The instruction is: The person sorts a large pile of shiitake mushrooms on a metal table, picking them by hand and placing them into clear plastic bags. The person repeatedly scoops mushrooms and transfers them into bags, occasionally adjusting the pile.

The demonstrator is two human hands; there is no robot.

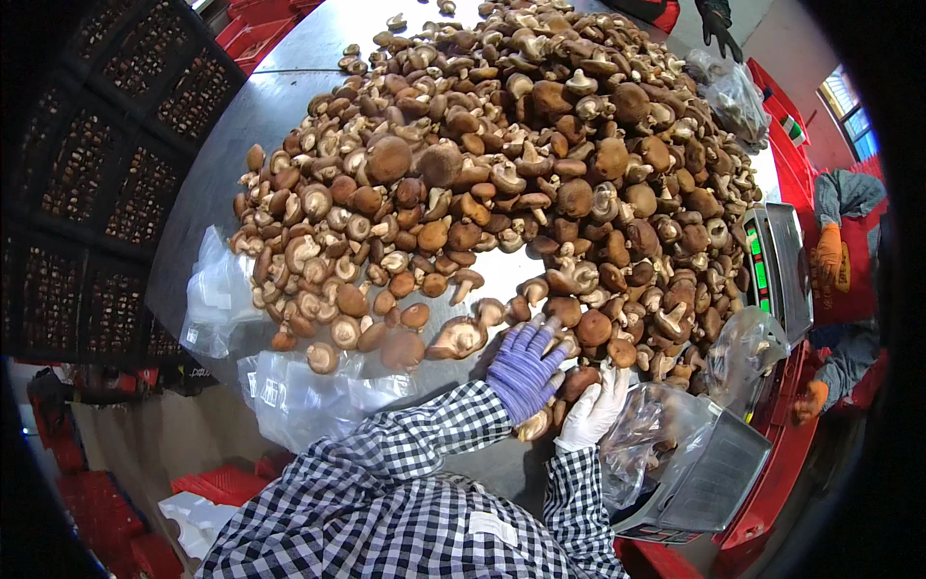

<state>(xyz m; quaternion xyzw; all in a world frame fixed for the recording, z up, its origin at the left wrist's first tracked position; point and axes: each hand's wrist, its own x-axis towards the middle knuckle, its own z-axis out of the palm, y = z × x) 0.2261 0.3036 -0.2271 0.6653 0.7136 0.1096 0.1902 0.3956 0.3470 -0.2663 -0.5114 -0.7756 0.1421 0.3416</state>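
A large heap of shiitake mushrooms [499, 166] covers much of the metal table [210, 174] before me. My left hand [527, 370], in a purple knitted glove, lies palm down at the heap's near edge. Its fingers are spread, with the tips against mushrooms. Just right of it is my right hand [595, 411] in a white glove, fingertips among the mushrooms beside a brown cap [576, 382]. Its palm side is hidden, so I cannot tell whether it grips anything. A clear plastic bag [636, 441] with mushrooms inside sits right of that hand, by a weighing scale [712, 470].
Stacks of clear bags [325, 394] lie at the near left. Another scale [785, 268] with a lit green display and a second bag [745, 354] stand to the right. Orange-gloved hands of a co-worker [828, 250] are beyond. Dark crates [108, 159] rise at left.
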